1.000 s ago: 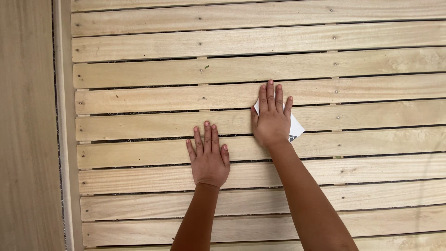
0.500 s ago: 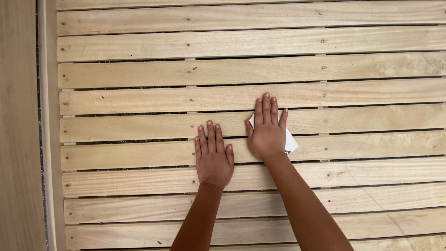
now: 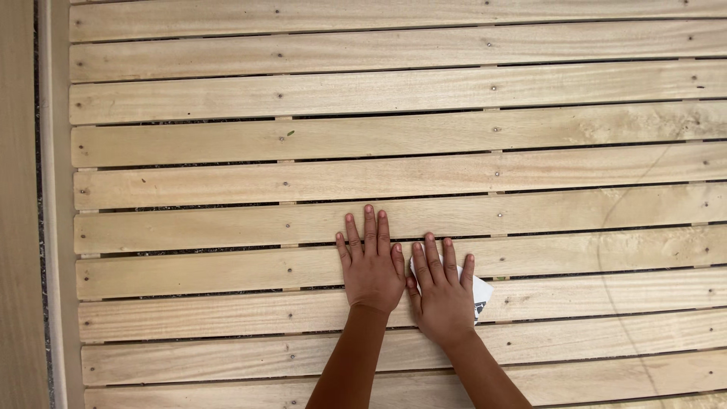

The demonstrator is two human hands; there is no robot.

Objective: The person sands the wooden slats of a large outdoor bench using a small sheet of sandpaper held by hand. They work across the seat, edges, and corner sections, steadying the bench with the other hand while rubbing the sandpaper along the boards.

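Both hands lie flat, side by side, on a panel of pale horizontal wooden slats (image 3: 394, 129). My left hand (image 3: 371, 265) rests palm down on bare wood, fingers together, holding nothing. Pressed under my right hand (image 3: 443, 291) is a white sheet of sandpaper (image 3: 482, 294); only its right corner shows past the palm. The two hands nearly touch at the thumbs.
The slats are nailed to cross battens, with narrow dark gaps between them. A pale vertical rail (image 3: 57, 227) frames the panel on the left, with a flat tan board (image 3: 19, 227) beyond it. A thin curved scratch line (image 3: 606, 250) marks the slats at right.
My right hand with the sandpaper has slid down and left along the slats, ending beside my left hand. The left hand stayed flat; the view shifted.
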